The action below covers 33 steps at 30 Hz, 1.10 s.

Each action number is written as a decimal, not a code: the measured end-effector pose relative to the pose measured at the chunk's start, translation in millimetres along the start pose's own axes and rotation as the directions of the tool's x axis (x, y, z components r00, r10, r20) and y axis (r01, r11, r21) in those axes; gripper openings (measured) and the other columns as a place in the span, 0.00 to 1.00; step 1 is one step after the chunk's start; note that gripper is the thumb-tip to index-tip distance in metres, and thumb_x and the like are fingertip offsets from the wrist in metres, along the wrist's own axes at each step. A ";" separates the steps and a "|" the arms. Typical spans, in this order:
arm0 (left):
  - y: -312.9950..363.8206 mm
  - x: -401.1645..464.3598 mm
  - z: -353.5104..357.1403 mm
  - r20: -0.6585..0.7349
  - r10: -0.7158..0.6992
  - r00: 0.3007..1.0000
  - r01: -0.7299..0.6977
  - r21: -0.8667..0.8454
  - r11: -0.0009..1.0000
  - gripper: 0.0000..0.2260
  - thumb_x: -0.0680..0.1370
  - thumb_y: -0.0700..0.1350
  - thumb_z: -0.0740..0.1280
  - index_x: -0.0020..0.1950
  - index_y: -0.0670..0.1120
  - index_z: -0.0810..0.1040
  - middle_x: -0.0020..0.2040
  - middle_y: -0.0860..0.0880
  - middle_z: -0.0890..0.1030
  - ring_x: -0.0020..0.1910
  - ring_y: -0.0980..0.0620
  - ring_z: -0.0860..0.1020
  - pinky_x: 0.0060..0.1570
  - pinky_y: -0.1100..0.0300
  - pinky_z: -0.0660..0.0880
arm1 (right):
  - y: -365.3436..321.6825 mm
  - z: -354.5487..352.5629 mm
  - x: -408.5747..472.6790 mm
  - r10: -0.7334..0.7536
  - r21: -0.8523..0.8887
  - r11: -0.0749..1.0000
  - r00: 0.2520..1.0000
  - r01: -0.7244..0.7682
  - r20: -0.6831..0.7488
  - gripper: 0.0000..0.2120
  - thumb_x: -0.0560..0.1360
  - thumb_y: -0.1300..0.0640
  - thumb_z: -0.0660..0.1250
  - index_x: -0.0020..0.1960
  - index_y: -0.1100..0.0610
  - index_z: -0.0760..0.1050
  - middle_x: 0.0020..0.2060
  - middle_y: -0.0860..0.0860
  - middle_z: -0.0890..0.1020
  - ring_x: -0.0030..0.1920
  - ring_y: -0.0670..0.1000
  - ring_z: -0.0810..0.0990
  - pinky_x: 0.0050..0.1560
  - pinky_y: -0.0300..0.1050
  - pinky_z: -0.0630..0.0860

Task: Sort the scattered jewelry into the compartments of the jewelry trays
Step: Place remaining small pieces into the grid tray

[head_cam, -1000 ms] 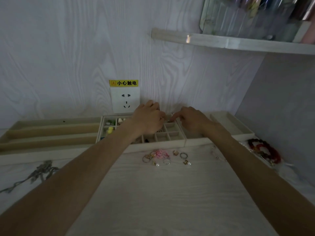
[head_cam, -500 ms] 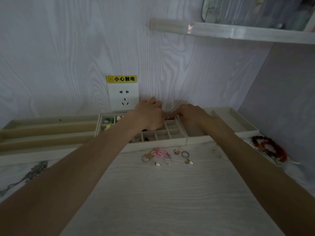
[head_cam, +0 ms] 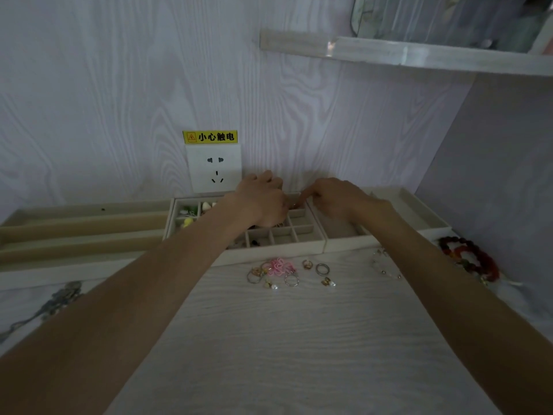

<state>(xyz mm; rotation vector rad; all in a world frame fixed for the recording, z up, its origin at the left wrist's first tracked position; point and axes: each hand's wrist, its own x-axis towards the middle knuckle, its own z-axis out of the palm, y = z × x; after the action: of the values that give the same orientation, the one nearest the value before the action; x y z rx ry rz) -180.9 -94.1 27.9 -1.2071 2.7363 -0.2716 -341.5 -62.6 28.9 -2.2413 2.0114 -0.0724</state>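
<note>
Beige gridded tray long axis left-right; both hands over back compartments

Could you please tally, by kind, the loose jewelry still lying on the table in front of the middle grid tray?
Plain metal rings: 3
Pink coiled piece: 1
Small gold ring with a stone: 1
Pearl-tipped gold pieces: 2
Total: 7, though the tangle by the pink piece may hide more.
</note>
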 end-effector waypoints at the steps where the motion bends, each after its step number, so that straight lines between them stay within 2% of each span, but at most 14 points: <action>1: -0.2 -3.5 -4.2 -0.019 -0.002 1.000 0.001 -0.024 1.000 0.19 0.82 0.50 0.50 0.71 0.56 0.67 0.64 0.47 0.69 0.64 0.47 0.63 0.60 0.53 0.62 | -0.1 -6.2 -5.8 -0.002 0.047 0.999 1.000 0.003 -0.019 0.22 0.79 0.64 0.51 0.61 0.45 0.76 0.69 0.50 0.70 0.62 0.51 0.73 0.55 0.43 0.69; 5: -1.0 -30.9 -16.4 -0.167 -0.079 0.983 0.034 -0.255 0.966 0.17 0.80 0.49 0.56 0.69 0.54 0.70 0.62 0.48 0.72 0.63 0.48 0.66 0.55 0.54 0.66 | 2.6 -22.4 -41.1 -0.036 0.210 0.975 0.987 0.069 -0.154 0.14 0.80 0.59 0.57 0.55 0.45 0.78 0.57 0.50 0.77 0.48 0.46 0.74 0.52 0.42 0.72; 8: 2.9 -65.4 -11.4 -0.244 -0.151 0.958 0.024 -0.456 0.890 0.15 0.79 0.48 0.59 0.65 0.54 0.74 0.54 0.52 0.76 0.56 0.51 0.73 0.50 0.57 0.70 | -1.3 -19.0 -77.9 -0.061 0.299 0.946 0.975 0.124 -0.213 0.11 0.78 0.57 0.63 0.54 0.45 0.79 0.48 0.48 0.79 0.44 0.46 0.76 0.49 0.42 0.73; 11: 9.4 -98.7 1.7 -0.251 -0.219 0.943 0.024 -0.604 0.797 0.12 0.78 0.47 0.61 0.60 0.56 0.78 0.48 0.58 0.78 0.49 0.57 0.77 0.47 0.59 0.74 | -10.4 -5.4 -109.4 -0.069 0.339 0.932 0.982 0.126 -0.175 0.09 0.75 0.54 0.67 0.53 0.46 0.80 0.44 0.44 0.80 0.42 0.45 0.78 0.47 0.44 0.76; 14: 17.4 -124.3 17.4 -0.259 -0.244 0.935 0.008 -0.670 0.743 0.10 0.78 0.48 0.63 0.58 0.56 0.79 0.48 0.60 0.79 0.45 0.62 0.76 0.45 0.63 0.74 | -14.1 13.9 -126.9 -0.023 0.343 0.936 0.988 0.076 -0.156 0.06 0.73 0.50 0.69 0.50 0.46 0.80 0.41 0.41 0.79 0.41 0.43 0.78 0.46 0.43 0.76; 16: 23.3 -136.2 25.4 -0.241 -0.252 0.937 0.011 -0.701 0.713 0.09 0.78 0.49 0.65 0.57 0.57 0.79 0.49 0.60 0.80 0.45 0.63 0.76 0.47 0.61 0.75 | -16.8 24.8 -131.6 0.009 0.345 0.937 0.986 0.049 -0.164 0.03 0.74 0.51 0.68 0.47 0.46 0.80 0.40 0.41 0.79 0.40 0.43 0.78 0.44 0.43 0.75; 21: 40.4 -144.6 32.0 -0.186 -0.244 0.952 0.036 -0.721 0.692 0.09 0.77 0.49 0.64 0.55 0.60 0.79 0.50 0.61 0.81 0.46 0.63 0.76 0.47 0.61 0.74 | -24.6 43.0 -133.5 0.137 0.350 0.935 0.970 -0.060 -0.200 0.05 0.72 0.46 0.68 0.39 0.45 0.78 0.36 0.42 0.79 0.38 0.44 0.77 0.44 0.45 0.75; 24: 49.6 -144.8 29.5 -0.178 -0.253 0.951 0.053 -0.713 0.699 0.10 0.78 0.47 0.63 0.57 0.59 0.79 0.50 0.62 0.79 0.47 0.63 0.75 0.43 0.64 0.69 | -27.5 48.4 -133.8 0.187 0.352 0.931 0.957 -0.100 -0.222 0.04 0.70 0.47 0.71 0.38 0.45 0.78 0.35 0.42 0.79 0.39 0.45 0.78 0.46 0.45 0.76; 26: 55.0 -145.3 28.0 -0.191 -0.254 0.948 0.045 -0.710 0.703 0.10 0.78 0.48 0.63 0.56 0.59 0.79 0.48 0.62 0.77 0.46 0.63 0.74 0.42 0.66 0.68 | -28.8 48.1 -134.7 0.189 0.360 0.929 0.950 -0.090 -0.250 0.04 0.70 0.48 0.72 0.39 0.46 0.81 0.34 0.42 0.79 0.38 0.43 0.78 0.44 0.44 0.76; 29: 62.2 -146.9 31.1 -0.169 -0.250 0.953 0.039 -0.753 0.657 0.10 0.78 0.48 0.64 0.55 0.59 0.79 0.49 0.63 0.78 0.46 0.64 0.75 0.43 0.67 0.69 | -30.7 47.0 -138.5 0.189 0.402 0.913 0.946 -0.071 -0.263 0.04 0.68 0.47 0.74 0.39 0.47 0.84 0.31 0.39 0.79 0.35 0.39 0.77 0.38 0.37 0.73; 31: 64.6 -145.3 34.0 -0.140 -0.233 0.962 0.029 -0.801 0.598 0.10 0.78 0.48 0.63 0.56 0.58 0.80 0.52 0.63 0.79 0.48 0.63 0.76 0.48 0.64 0.72 | -34.1 45.2 -140.1 0.177 0.457 0.889 0.929 -0.009 -0.324 0.02 0.68 0.51 0.74 0.40 0.47 0.84 0.31 0.37 0.80 0.35 0.38 0.78 0.38 0.34 0.73; 33: 67.0 -142.3 34.0 -0.117 -0.209 0.971 -0.003 -0.878 0.479 0.10 0.79 0.47 0.62 0.57 0.55 0.79 0.53 0.60 0.80 0.50 0.62 0.78 0.51 0.64 0.74 | -41.5 41.4 -142.1 0.189 0.611 0.786 0.906 0.091 -0.379 0.02 0.70 0.56 0.73 0.42 0.50 0.84 0.32 0.37 0.81 0.35 0.36 0.80 0.39 0.29 0.74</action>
<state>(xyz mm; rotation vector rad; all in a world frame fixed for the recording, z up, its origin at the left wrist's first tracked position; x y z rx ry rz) -127.0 52.2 -12.3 -1.5851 3.0169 1.2667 -311.2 85.4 0.4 -1.8279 1.8268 -1.1359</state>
